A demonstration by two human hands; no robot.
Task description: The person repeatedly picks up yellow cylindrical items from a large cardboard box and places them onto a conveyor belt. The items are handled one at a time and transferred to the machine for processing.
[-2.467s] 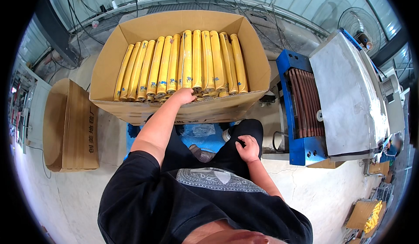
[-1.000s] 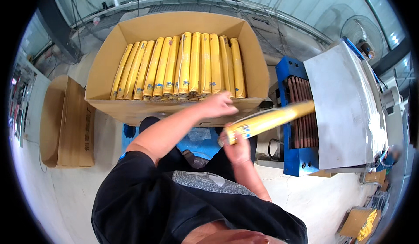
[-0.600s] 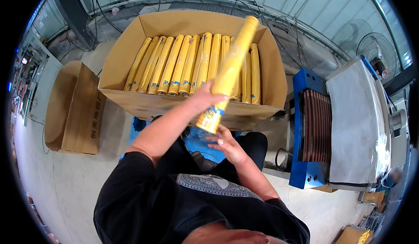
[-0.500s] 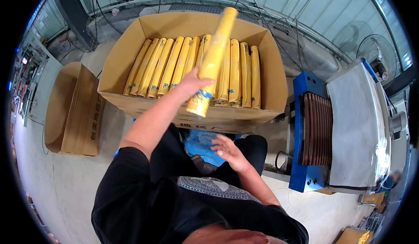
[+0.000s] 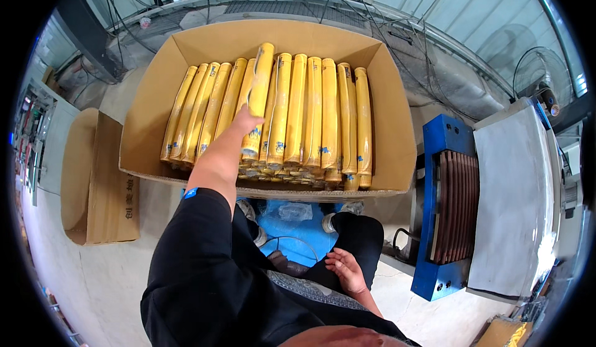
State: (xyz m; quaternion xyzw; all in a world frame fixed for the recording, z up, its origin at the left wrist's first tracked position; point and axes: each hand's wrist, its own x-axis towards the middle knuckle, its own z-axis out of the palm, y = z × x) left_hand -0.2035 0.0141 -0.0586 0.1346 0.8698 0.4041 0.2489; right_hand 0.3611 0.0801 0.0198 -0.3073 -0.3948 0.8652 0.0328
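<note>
Over the large cardboard box, my left hand grips a yellow plastic-wrapped roll near its lower end. The roll lies among a row of similar yellow rolls, raised slightly above those beside it. Blue print marks show at the rolls' lower ends, and more rolls are stacked underneath. My right hand rests near my right thigh, loosely curled with fingers apart and nothing in it.
Another cardboard box stands at the left. At the right is a blue-framed machine with brown ribbed bellows and a pale cover. A fan stands behind it. Blue sheeting lies between my feet, and cables hang along the back wall.
My left hand has brought the yellow roll down from above the box into the row, slightly leftward. My right hand has dropped lower, toward my body, its fingers more curled.
</note>
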